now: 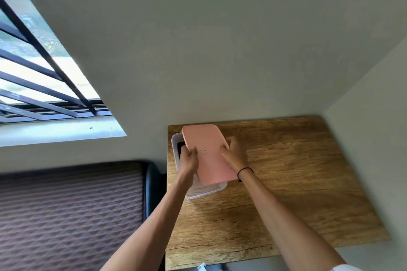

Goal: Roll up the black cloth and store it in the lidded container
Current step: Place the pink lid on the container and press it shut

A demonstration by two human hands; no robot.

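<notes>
Holding pink lid (206, 152) by its long edges: left hand (189, 159), right hand (234, 153). Lid sits skewed right of clear container (176, 138); black cloth (180, 148) inside.

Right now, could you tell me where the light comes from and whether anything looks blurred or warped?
Head view: daylight enters through the barred window at left, overexposed; wide-angle bending slants walls and wooden table; both hands, left hand and right hand, and the pink lid look slightly soft.

wooden table (297, 182) against the wall, clear plastic container (211, 191) directly on its far-left part
</notes>
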